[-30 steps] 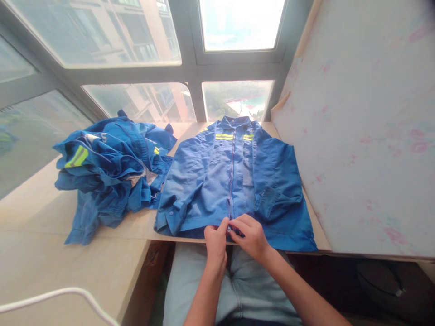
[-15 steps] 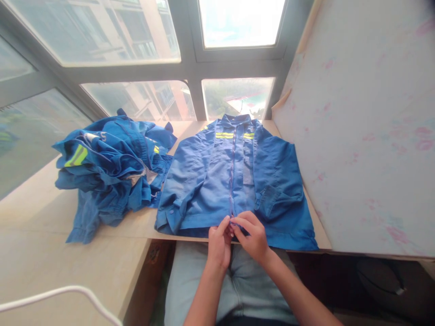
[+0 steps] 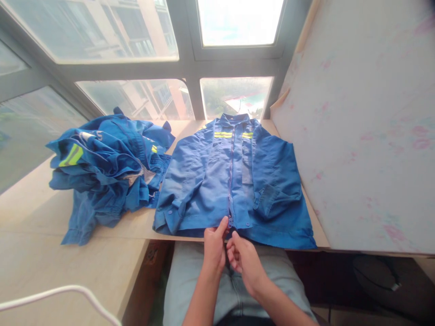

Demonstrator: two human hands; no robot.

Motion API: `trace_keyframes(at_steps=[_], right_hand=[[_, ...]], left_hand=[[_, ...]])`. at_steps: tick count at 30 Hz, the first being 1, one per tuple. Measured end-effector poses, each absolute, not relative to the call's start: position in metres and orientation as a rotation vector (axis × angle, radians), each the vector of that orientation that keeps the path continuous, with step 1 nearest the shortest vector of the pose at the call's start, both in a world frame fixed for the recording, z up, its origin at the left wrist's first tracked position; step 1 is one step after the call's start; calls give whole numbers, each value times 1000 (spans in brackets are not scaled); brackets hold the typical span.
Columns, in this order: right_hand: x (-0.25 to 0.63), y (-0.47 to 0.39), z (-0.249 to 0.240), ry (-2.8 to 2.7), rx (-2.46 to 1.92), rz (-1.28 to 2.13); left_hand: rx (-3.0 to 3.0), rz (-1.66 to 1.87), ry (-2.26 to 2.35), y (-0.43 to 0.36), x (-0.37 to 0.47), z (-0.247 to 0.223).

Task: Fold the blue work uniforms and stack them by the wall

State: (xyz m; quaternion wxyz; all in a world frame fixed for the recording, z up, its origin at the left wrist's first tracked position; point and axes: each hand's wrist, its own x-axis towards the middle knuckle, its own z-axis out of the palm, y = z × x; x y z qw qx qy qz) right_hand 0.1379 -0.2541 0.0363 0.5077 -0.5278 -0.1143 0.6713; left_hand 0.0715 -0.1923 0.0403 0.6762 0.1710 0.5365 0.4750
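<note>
A blue work jacket (image 3: 217, 181) lies spread front up, collar toward the window, with yellow reflective strips on its chest. Its front zipper (image 3: 231, 176) runs down the middle and looks closed apart from a small gap at the bottom. My left hand (image 3: 215, 249) pinches the hem at the zipper's lower end, thumb on top. Just below the hem, my right hand (image 3: 245, 262) is off the cloth, its fingers loosely bent and the thumb apart from them. I see nothing held in it.
A crumpled heap of blue workwear (image 3: 108, 167) lies on the pale tabletop (image 3: 30, 253) to the left. A white cable (image 3: 68, 288) crosses the lower left corner. Windows stand behind, and a flower-patterned panel (image 3: 360, 136) bounds the right side.
My right hand has let go of the hem by the zipper and moved down toward me. The left hand keeps its pinch there. A snap button beside the zipper now shows.
</note>
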Motion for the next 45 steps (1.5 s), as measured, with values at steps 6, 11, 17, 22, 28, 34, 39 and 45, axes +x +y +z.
trace_keyframes(at_steps=[6, 11, 17, 22, 28, 34, 39, 45], right_hand=[[143, -223, 43, -278, -1262, 1458], [143, -218, 33, -356, -1433, 1301], [149, -224, 21, -551, -1555, 1244], [153, -220, 25, -671, -1596, 1252], [156, -215, 29, -674, -1595, 1308], [166, -211, 30, -605, -1502, 1286], [161, -214, 28, -496, -1465, 1252], [161, -217, 23, -397, -1413, 1282]], left_hand=[[504, 969, 1122, -199, 72, 41], [547, 1090, 1260, -197, 72, 31], [389, 1059, 1165, -194, 78, 30], [370, 1093, 1135, -192, 80, 37], [546, 1141, 1223, -189, 75, 37], [705, 1119, 1349, -188, 71, 32], [699, 1089, 1357, -190, 72, 33], [750, 1030, 1354, -190, 67, 26]])
